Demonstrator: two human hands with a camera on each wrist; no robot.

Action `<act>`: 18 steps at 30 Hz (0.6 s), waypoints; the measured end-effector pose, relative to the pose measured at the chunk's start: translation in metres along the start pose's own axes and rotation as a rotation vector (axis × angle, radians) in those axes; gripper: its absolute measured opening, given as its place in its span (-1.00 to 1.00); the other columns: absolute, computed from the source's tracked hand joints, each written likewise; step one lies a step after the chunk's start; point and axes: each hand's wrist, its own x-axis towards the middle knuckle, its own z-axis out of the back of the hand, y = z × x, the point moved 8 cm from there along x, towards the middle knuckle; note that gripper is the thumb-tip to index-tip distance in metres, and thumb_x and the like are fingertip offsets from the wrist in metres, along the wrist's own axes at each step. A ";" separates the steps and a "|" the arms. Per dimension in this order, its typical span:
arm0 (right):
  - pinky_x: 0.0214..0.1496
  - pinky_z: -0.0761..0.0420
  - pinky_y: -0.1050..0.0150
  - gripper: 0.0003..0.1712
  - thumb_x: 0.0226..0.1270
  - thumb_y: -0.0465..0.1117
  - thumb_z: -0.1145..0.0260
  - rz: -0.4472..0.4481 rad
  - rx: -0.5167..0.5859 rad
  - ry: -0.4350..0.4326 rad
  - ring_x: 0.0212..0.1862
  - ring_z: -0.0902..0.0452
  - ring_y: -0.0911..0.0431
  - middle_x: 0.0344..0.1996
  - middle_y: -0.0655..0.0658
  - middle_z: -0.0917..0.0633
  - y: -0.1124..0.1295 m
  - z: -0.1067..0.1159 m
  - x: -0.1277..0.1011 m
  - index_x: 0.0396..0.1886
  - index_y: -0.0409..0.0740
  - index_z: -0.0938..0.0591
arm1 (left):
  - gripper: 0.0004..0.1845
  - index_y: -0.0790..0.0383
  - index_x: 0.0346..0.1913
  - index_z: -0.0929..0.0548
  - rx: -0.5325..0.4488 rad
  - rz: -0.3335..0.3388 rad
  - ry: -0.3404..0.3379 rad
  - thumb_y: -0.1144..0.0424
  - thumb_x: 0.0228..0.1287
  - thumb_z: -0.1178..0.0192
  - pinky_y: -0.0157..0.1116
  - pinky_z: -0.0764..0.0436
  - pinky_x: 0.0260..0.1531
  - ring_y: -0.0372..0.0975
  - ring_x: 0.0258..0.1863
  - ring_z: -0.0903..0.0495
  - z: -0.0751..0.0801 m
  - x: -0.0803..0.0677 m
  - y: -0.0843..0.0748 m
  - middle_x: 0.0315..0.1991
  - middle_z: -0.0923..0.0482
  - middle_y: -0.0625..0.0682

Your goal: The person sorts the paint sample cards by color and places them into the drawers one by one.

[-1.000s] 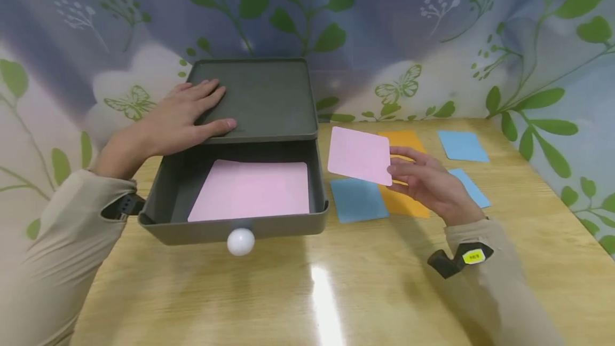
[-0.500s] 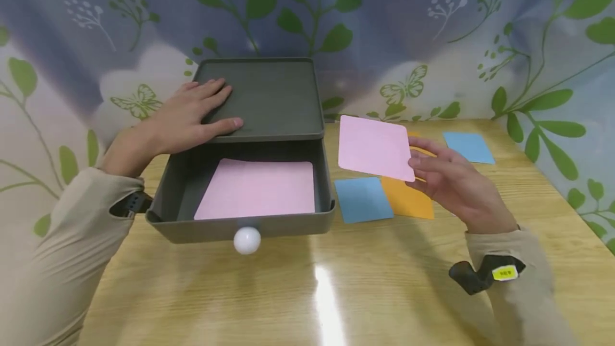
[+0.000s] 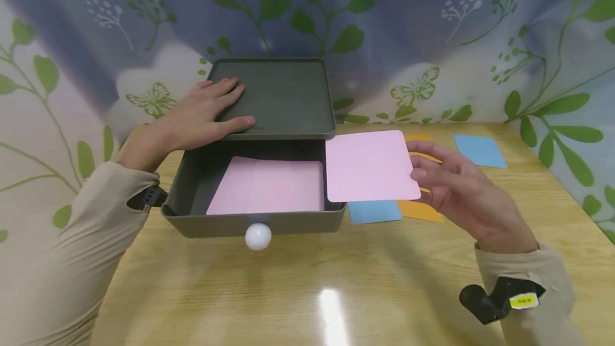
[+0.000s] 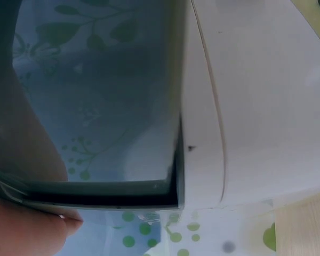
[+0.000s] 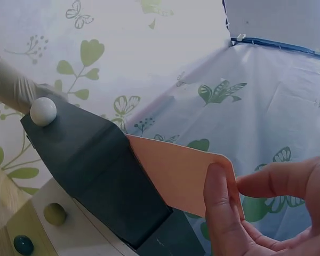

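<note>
A pink card is pinched by the right hand beside the open drawer; the left hand is laid flat on the grey top.

Downward head view; nearer wrist views

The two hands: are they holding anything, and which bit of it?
The right hand pinches a pink card by the edge farther from the drawer. The left hand just rests on the dark top.

Flat pink card aloft beside open grey drawer
</note>
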 end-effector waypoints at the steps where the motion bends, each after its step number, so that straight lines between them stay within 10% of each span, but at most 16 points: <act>1: -0.09 -0.62 0.23 -0.56 0.43 -0.51 0.08 0.001 -0.009 0.001 -0.11 -0.60 0.08 -0.08 -0.09 -0.63 0.000 -0.002 0.001 0.23 -0.22 -0.42 | -0.07 0.35 0.52 0.06 -0.002 0.001 0.000 -0.30 0.40 0.15 0.01 0.27 0.44 0.08 0.51 0.21 0.000 0.000 0.000 0.52 0.20 0.28; 18: 0.00 -0.64 0.09 -0.57 0.37 -0.49 -0.11 0.012 -0.099 -0.021 -0.13 -0.56 0.01 -0.12 -0.18 -0.60 -0.002 -0.050 0.029 0.22 -0.30 -0.39 | -0.08 0.34 0.52 0.06 -0.016 0.009 -0.008 -0.29 0.40 0.14 -0.02 0.27 0.45 0.06 0.51 0.21 0.002 -0.002 -0.001 0.53 0.20 0.27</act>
